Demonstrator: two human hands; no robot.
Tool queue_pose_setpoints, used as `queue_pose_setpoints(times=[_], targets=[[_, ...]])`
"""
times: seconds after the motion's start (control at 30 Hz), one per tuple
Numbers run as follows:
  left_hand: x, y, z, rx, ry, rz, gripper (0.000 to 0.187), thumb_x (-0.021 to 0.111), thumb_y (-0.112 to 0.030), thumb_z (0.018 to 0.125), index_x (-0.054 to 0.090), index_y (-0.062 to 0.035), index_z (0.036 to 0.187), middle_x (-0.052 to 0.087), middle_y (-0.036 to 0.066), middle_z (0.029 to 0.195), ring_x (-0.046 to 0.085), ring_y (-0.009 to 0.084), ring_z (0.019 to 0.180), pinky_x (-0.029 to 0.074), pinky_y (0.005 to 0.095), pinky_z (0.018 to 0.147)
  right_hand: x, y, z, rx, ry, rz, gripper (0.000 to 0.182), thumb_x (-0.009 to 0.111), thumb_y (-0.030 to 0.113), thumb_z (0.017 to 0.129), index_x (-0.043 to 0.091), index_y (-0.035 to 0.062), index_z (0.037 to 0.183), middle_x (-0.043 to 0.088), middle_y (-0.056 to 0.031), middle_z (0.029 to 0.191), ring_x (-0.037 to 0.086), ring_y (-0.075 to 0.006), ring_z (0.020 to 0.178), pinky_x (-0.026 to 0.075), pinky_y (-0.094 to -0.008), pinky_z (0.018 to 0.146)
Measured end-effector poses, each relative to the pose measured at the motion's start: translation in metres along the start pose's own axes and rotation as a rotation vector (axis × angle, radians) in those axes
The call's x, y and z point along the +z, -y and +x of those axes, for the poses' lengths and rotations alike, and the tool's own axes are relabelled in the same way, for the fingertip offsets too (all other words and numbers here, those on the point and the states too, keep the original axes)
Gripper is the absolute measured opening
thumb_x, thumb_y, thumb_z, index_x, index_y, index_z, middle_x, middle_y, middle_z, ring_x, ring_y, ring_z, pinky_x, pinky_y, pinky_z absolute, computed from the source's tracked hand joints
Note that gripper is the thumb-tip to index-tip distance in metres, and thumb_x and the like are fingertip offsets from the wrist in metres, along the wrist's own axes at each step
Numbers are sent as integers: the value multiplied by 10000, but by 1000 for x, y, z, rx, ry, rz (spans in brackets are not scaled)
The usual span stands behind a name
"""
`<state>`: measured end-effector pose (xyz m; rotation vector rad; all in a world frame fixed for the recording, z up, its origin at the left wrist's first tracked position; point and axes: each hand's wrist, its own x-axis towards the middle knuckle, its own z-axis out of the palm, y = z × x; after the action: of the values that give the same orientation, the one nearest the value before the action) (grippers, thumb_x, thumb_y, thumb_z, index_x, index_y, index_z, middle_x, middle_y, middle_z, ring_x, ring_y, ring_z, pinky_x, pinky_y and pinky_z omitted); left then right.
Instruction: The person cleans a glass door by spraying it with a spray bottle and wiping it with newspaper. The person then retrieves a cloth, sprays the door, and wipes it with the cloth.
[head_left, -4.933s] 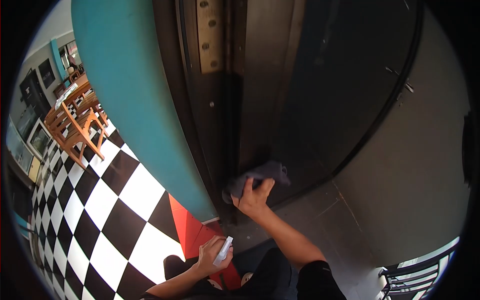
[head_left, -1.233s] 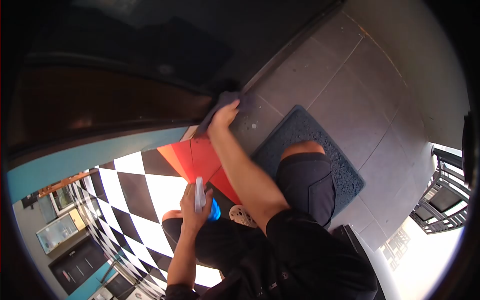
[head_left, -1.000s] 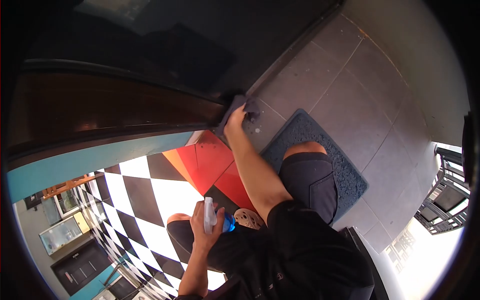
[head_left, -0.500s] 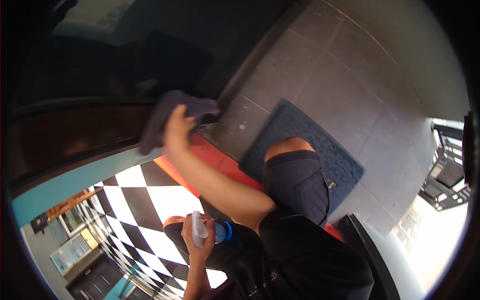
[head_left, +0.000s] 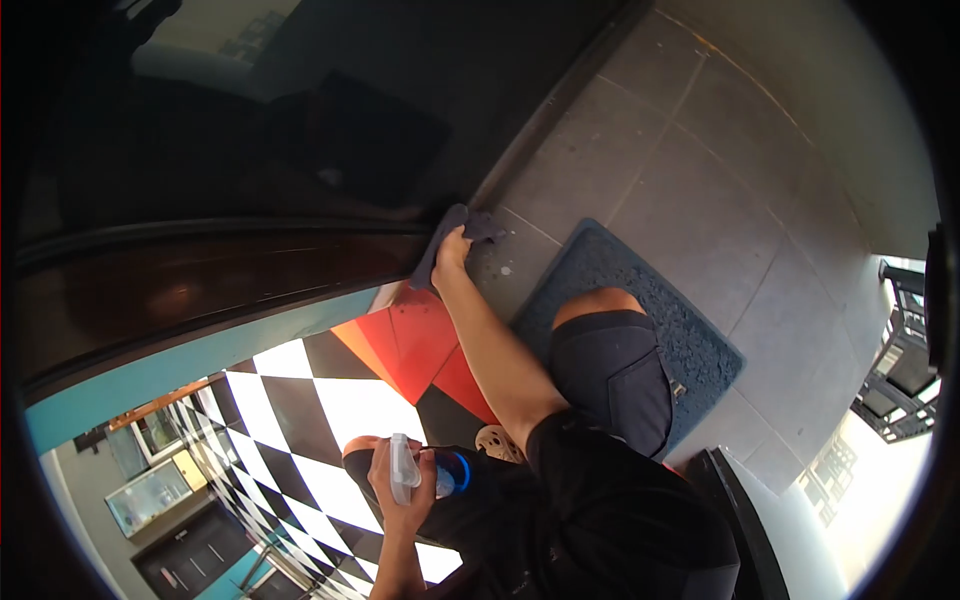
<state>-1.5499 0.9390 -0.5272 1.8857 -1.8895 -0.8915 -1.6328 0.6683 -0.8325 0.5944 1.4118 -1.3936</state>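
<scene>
My right hand [head_left: 452, 255] grips a dark grey cloth [head_left: 433, 262], its fingers curled over it. The cloth lies against the lower corner of a dark frame [head_left: 330, 252] around a glossy black panel [head_left: 250, 140], and a loose end hangs toward the tiled floor. Close to my left knee, my left hand [head_left: 385, 485] is closed around a spray bottle [head_left: 403, 470] with a translucent white top and a blue-rimmed body. Part of the bottle is hidden by my fingers.
A dark blue doormat [head_left: 690, 340] lies on grey floor tiles [head_left: 720, 210] beside my right knee. Red tiles [head_left: 400, 340] border a black-and-white checkered floor [head_left: 335, 400]. A teal edge [head_left: 220, 345] runs below the frame. Black metal furniture [head_left: 900, 350] stands at the far right.
My right hand has moved right with the cloth, along the frame to its corner. My left hand still holds the spray bottle near my knee. The view has shifted slightly.
</scene>
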Motion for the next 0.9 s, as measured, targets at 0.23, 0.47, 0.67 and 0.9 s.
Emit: queue_pose_setpoints(times=[0.23,0.47,0.67,0.9], targets=[[-17,0,7,-26,-54,-46,177,693,-93,817,588,13,912,603,110,869,614,209,800,489,328,746,8,70,-221,-849,273,-135,730,546,135,904,163,-158,1452,300,-350,1436,285,-463,1394,153,-451,1200],[-45,19,5,93,-89,3,156,681,-82,844,580,2,928,631,108,819,637,202,770,499,322,716,-7,2,-132,-1389,206,-493,778,580,222,855,208,-135,1438,282,-325,1426,270,-522,1341,122,-584,1151],[-73,5,5,221,-182,-16,120,705,-27,764,650,22,859,644,150,788,636,311,718,510,368,669,59,161,-380,-1874,476,-110,1013,654,574,830,245,-144,1416,281,-364,1424,293,-521,1332,188,-603,1108],[-118,-10,-21,-92,-388,-371,260,549,-226,962,626,-118,1186,646,44,910,626,245,741,506,388,608,61,189,-389,-2127,556,-104,622,841,242,604,565,-2,1105,518,-181,1124,512,-367,1038,406,-459,889]])
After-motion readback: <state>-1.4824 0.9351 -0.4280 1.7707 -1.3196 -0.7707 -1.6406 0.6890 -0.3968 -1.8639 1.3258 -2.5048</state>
